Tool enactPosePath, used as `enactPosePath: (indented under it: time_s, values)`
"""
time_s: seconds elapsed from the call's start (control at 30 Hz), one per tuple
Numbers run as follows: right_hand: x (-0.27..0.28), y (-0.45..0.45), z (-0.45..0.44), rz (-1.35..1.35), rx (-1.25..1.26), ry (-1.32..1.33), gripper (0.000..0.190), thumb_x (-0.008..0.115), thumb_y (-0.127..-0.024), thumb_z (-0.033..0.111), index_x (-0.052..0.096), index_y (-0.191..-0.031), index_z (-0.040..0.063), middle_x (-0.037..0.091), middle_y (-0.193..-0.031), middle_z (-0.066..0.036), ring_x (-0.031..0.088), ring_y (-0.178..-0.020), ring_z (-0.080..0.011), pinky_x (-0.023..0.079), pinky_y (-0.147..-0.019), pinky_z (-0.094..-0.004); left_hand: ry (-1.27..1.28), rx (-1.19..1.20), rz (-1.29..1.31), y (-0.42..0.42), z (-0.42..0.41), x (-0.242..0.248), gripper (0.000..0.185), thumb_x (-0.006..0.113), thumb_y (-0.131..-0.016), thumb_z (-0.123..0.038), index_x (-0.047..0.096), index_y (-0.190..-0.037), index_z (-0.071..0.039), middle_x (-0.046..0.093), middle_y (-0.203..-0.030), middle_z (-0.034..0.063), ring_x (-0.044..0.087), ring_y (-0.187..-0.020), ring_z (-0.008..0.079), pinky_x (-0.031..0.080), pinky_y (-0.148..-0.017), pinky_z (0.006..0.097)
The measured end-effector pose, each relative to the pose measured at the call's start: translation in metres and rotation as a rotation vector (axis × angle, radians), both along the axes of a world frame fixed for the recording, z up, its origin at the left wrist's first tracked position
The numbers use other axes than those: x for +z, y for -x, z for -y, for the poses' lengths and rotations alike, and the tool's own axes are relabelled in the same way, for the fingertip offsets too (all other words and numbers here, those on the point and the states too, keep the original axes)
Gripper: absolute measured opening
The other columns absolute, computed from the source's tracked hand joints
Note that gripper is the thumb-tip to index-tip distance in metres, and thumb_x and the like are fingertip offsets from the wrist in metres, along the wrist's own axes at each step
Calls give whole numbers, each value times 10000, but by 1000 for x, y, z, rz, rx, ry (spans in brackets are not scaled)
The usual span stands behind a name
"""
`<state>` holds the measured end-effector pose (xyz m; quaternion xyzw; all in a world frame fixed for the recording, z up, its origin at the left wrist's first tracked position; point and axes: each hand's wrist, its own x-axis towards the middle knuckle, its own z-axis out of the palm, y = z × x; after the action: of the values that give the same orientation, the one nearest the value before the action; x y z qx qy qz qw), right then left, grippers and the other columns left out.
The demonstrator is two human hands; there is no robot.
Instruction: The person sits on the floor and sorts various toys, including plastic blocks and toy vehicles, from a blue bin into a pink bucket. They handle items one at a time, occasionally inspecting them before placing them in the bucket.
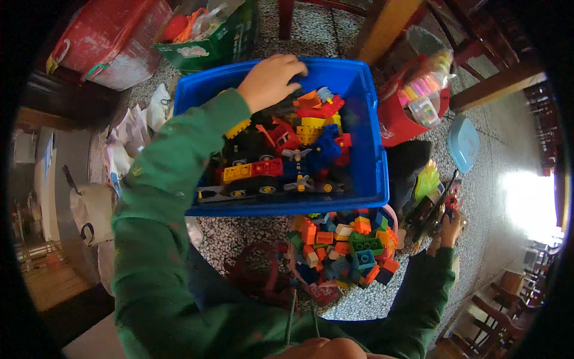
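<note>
My left hand (273, 83) hovers above the far part of a blue plastic bin (287, 208), with thumb and fingers apart and nothing seen between them. Inside the bin lie toy building-brick pieces, among them a toy vehicle chassis with yellow and red bricks (253, 170), stacked yellow bricks (309, 130) and grey propeller pieces (297, 183). Far to the right, my right hand (450, 229) is at a heap of dark and red items (441, 204); whether it grips one is not clear. A pink-rimmed basket of loose coloured bricks (343, 247) stands at the bin's near side.
Beyond the bin are a green carton (197, 54) and a red tub (112, 45). A red box (399, 116) holding packaged items stands right of it, near a light-blue lid (464, 143). White bags (130, 130) lie left. Wooden legs (390, 31) rise behind.
</note>
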<state>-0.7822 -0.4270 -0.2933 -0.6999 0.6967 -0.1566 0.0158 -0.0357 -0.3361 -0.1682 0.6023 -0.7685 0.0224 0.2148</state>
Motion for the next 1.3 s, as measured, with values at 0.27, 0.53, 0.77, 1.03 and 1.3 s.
enactPosePath:
  time_s: [0.27,0.53,0.77,1.03,1.3]
  values:
    - [190,-336,-59,306,677,138,240,617,-937,36,656,-1172,1,666,-1209,-160,619,-1141,-321,455,-1016,-409,-372,318,-143,-48,-89,-48,412,655,-959,-307,610,-1184,34,681,-923,246,647,-908,428,501,-797,534]
    - [113,-509,-42,-8,1110,-385,357,662,-924,229,644,-1175,-24,645,-1160,-278,618,-1057,-442,505,-918,-483,-284,360,-112,-46,-93,-27,370,668,-957,-294,608,-1115,35,661,-825,223,655,-768,396,529,-696,515]
    - [86,-583,-82,-203,1143,124,470,771,-818,377,670,-1086,4,592,-1127,-196,536,-1103,-373,468,-931,-471,-268,411,-204,-60,-110,-42,351,715,-913,-251,581,-1113,5,658,-875,214,648,-800,381,546,-712,491]
    - [78,-567,-85,-75,1087,-91,185,771,-755,214,696,-744,45,638,-958,-130,567,-1000,-356,471,-868,-482,306,179,20,-54,-105,-28,340,734,-757,-70,553,-1044,-44,560,-1105,137,569,-1042,344,498,-872,449]
    - [131,-561,-85,370,917,-155,147,731,-849,144,693,-891,8,714,-829,-146,711,-722,-278,553,-656,-371,-26,-21,-661,-18,-109,-14,343,683,-951,-255,600,-1209,-46,625,-1190,146,634,-1077,312,528,-912,424]
